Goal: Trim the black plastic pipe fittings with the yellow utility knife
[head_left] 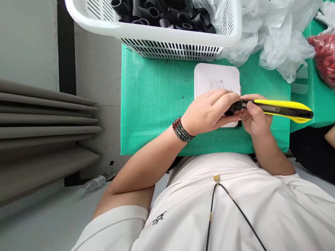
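My left hand, with a beaded bracelet at the wrist, is closed around a black pipe fitting, mostly hidden by the fingers. My right hand grips a yellow and black utility knife. Its handle points to the right, and its front end meets the black fitting between my hands. Fingers hide the blade's tip. Both hands are over the lower right part of a white square lid or tray, which carries small dark shavings.
A white slotted basket full of black pipe fittings stands at the back of the green mesh-covered table. Crumpled clear plastic bags lie to its right, near a bag of red pieces. Part of another person shows at the right edge.
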### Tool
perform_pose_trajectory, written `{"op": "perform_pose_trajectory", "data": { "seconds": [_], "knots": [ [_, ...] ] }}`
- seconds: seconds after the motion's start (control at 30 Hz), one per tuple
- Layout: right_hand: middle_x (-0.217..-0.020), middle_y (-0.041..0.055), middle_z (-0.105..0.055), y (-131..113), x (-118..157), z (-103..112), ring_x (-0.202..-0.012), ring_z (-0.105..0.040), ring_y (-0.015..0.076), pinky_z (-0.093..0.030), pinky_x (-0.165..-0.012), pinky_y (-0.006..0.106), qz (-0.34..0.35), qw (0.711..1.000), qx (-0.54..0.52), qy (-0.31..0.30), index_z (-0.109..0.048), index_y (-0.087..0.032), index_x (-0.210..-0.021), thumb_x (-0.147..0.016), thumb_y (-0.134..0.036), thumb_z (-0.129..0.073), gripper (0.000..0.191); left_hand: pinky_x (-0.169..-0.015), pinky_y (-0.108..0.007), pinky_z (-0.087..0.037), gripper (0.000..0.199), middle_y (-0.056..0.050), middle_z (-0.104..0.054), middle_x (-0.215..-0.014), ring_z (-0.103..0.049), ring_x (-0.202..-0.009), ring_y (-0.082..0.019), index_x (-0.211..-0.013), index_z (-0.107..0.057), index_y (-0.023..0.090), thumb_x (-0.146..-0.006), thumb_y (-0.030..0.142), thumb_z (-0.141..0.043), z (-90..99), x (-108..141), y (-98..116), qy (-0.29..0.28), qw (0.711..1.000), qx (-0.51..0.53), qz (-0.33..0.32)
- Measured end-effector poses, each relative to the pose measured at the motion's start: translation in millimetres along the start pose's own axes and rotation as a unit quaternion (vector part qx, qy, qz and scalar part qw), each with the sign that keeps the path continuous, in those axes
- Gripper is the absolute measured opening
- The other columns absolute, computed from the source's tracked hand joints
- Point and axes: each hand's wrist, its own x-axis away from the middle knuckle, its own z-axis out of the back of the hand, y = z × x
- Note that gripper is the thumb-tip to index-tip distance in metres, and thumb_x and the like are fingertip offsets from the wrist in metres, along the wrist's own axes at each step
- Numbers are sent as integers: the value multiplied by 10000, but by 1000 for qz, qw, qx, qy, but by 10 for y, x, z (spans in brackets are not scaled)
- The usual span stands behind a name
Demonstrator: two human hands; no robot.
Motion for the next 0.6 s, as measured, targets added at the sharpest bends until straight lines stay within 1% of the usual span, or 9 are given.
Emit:
{"op": "perform_pose_trajectory", "data": {
  "seconds": [0.1, 0.2, 0.27, 0.33, 0.43, 0.5, 0.53, 0.6],
  "knots": [
    [-711, -22, -736, -4, 4, 4, -529, -710, 171, -621, -462, 298, 1, 1000, 2, -12, -775, -269, -960, -826, -668, -867, 431, -874, -351, -610, 650, -122, -747, -1068, -775, -995, -235, -1264, -627, 201, -1095, 762, -343, -21, 34, -2, 0, 1000, 22, 7],
    [-678, -22, -741, -19, 23, 1, -508, -713, 172, -622, -460, 296, 0, 999, -6, -45, -786, -251, -975, -863, -619, -860, 391, -760, -297, -602, 620, -65, -748, -935, -770, -818, -181, -1258, -588, 202, -1091, 764, -385, -34, 61, 7, 12, 994, 104, 24],
    [-692, -13, -762, -33, 46, -8, -524, -731, 177, -628, -476, 299, 7, 998, -12, -59, -796, -241, -1003, -904, -567, -842, 344, -702, -286, -603, 591, -20, -726, -837, -754, -720, -159, -1275, -559, 217, -1093, 757, -403, -53, 64, 10, 18, 981, 185, 47],
    [-725, -2, -786, -42, 70, -21, -553, -747, 180, -639, -508, 304, 16, 998, -10, -59, -801, -233, -1013, -924, -530, -836, 313, -655, -295, -611, 578, 15, -693, -765, -746, -661, -159, -1296, -538, 243, -1089, 765, -404, -84, 59, 4, 21, 962, 264, 66],
    [-739, 4, -800, -43, 90, -41, -577, -757, 184, -640, -520, 305, 25, 998, -11, -52, -802, -231, -1003, -923, -529, -840, 311, -625, -318, -626, 579, 26, -679, -754, -757, -648, -175, -1325, -529, 272, -1065, 783, -453, -131, 52, -19, 30, 937, 338, 81],
    [-731, 2, -798, -37, 90, -47, -573, -755, 183, -631, -506, 298, 30, 998, -22, -49, -806, -237, -1007, -923, -518, -839, 295, -632, -325, -634, 578, 16, -689, -781, -761, -653, -178, -1350, -527, 271, -1065, 771, -475, -140, 51, -32, 33, 935, 342, 84],
    [-726, 0, -796, -32, 86, -47, -564, -751, 182, -627, -499, 295, 29, 998, -28, -46, -810, -241, -1006, -920, -514, -840, 288, -637, -323, -635, 579, 9, -695, -794, -761, -660, -177, -1366, -523, 265, -1067, 760, -486, -136, 52, -35, 31, 940, 332, 78],
    [-712, -5, -787, -22, 72, -44, -533, -732, 174, -620, -482, 293, 19, 998, -41, -36, -818, -248, -992, -902, -522, -850, 291, -656, -310, -631, 579, -9, -710, -828, -760, -696, -177, -1399, -519, 248, -1070, 724, -525, -117, 51, -37, 33, 957, 283, 52]
  ]
}}
